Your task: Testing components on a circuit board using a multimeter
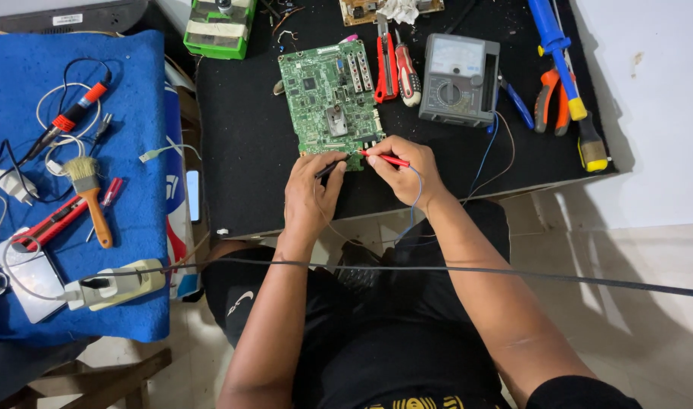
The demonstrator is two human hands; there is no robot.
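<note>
A green circuit board lies on a black mat in front of me. My left hand holds a black test probe with its tip at the board's near edge. My right hand holds a red test probe, its tip also touching the board's near edge. Thin leads run from the probes toward a grey analogue multimeter to the right of the board.
Red pliers and a screwdriver lie beside the board; more screwdrivers and pliers sit far right. A blue cloth at left carries a soldering iron, paintbrush, red cutter. A black cable crosses my lap.
</note>
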